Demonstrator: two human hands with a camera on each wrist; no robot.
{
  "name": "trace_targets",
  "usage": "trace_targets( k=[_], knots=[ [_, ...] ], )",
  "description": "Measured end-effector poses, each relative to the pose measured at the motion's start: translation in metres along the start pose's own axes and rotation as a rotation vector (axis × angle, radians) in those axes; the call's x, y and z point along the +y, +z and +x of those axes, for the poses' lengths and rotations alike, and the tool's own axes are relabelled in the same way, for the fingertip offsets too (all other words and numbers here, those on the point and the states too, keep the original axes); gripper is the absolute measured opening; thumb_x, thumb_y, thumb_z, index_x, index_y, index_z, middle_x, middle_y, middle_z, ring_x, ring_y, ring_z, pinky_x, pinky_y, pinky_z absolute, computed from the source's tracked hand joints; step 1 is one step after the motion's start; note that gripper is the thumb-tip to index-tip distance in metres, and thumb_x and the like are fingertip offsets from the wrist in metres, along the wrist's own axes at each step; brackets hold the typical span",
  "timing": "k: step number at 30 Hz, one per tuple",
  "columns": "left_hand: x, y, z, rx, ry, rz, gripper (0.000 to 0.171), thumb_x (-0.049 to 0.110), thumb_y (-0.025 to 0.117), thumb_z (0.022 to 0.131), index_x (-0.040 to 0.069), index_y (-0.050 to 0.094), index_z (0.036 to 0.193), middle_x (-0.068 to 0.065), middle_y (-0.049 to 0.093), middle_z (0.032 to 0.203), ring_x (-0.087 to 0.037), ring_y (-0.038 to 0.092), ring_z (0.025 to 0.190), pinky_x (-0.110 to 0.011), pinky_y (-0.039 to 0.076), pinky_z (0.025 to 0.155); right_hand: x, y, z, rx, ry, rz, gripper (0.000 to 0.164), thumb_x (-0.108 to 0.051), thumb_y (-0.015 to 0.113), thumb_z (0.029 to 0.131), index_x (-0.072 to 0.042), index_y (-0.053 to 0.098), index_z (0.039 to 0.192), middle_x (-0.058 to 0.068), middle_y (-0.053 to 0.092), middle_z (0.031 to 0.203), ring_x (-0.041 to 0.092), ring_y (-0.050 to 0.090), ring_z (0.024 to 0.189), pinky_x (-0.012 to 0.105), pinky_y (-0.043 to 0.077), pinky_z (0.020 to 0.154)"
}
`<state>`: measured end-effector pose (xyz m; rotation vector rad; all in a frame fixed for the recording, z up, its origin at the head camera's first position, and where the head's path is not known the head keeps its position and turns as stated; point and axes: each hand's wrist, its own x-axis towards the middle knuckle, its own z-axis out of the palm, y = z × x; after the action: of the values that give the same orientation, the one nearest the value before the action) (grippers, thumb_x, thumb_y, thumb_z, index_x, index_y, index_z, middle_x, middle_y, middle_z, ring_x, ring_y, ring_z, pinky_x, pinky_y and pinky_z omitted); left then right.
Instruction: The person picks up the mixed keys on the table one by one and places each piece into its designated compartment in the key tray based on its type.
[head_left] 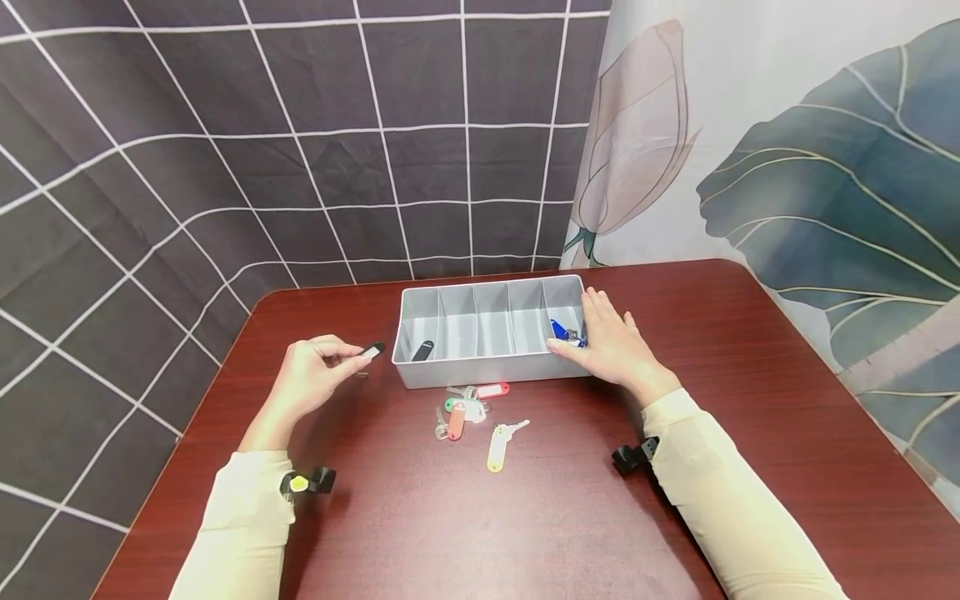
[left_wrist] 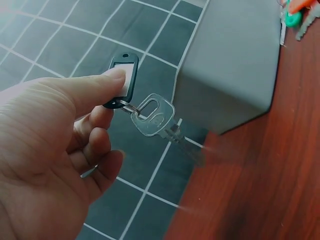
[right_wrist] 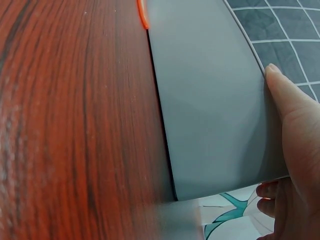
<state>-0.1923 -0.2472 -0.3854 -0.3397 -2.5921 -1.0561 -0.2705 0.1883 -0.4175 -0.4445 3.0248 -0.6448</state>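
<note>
My left hand (head_left: 311, 375) pinches a black key tag (head_left: 373, 350) between thumb and index finger, left of the grey compartment tray (head_left: 495, 369). A key (left_wrist: 154, 115) with a clear head hangs from the tag's ring in the left wrist view. My right hand (head_left: 615, 342) holds the tray's right front corner, thumb over the front rim and the other fingers along the end wall. Inside the leftmost compartment lies another black key tag (head_left: 423, 350). The rightmost one holds a blue key tag (head_left: 561, 332), partly hidden by the right thumb.
In front of the tray, keys lie in a small cluster with a red tag (head_left: 492, 390), a green-edged tag (head_left: 468, 408) and an orange tag (head_left: 456, 422). A yellow tag (head_left: 497, 448) with its key lies nearer me on the reddish-brown table (head_left: 450, 525). Curtains hang behind.
</note>
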Motion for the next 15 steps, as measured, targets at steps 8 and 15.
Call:
trace_targets(
  k=[8,15],
  knots=[
    [0.010,0.000,0.010,0.022,0.041,0.020,0.011,0.019,0.082,0.077,0.017,0.079,0.088,0.011,0.066,0.069,-0.011,0.055,0.058,-0.023,0.042,0.050,-0.001,0.002,0.000,0.003,-0.003,0.003,0.117,-0.084,0.044,0.075,-0.003,0.011,0.154,0.014,0.009,0.160,0.028,0.004,0.147,0.064,0.009,0.110],
    [0.019,0.003,0.020,0.038,0.080,0.008,0.013,0.019,0.083,0.077,0.014,0.079,0.089,0.008,0.068,0.072,-0.011,0.054,0.062,-0.021,0.041,0.054,-0.001,0.000,-0.001,0.002,-0.004,-0.002,0.119,-0.086,0.042,0.074,-0.004,0.010,0.154,0.015,0.009,0.160,0.028,0.003,0.147,0.065,0.009,0.110]
  ],
)
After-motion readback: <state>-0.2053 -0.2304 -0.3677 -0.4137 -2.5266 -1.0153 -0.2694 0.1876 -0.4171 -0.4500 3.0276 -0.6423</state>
